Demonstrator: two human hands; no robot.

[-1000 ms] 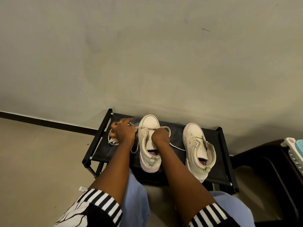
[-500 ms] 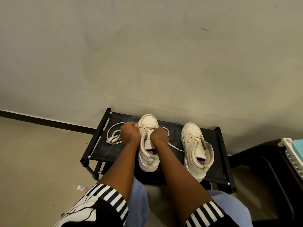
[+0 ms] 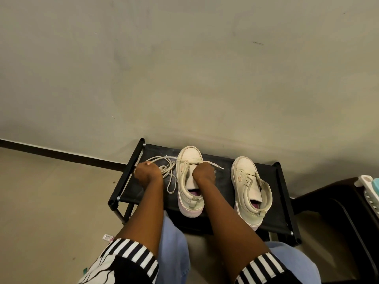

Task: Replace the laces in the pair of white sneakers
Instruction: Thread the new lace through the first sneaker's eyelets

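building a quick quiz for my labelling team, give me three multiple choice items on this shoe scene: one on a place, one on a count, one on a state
1. Where does the loose lace lie?
A on the floor
B on the rack, left of the left sneaker
C on the person's lap

2. How many sneakers stand on the rack?
A two
B one
C three

3. What is the right hand doing?
A lying flat on the rack
B lifting a sneaker by its heel
C gripping a lace end over the left sneaker

Answers:
1 B, its loops rest on the black fabric beside that shoe.
2 A, the left sneaker and the right sneaker stand side by side.
3 C, its fingers are curled and the lace tip juts out past them.
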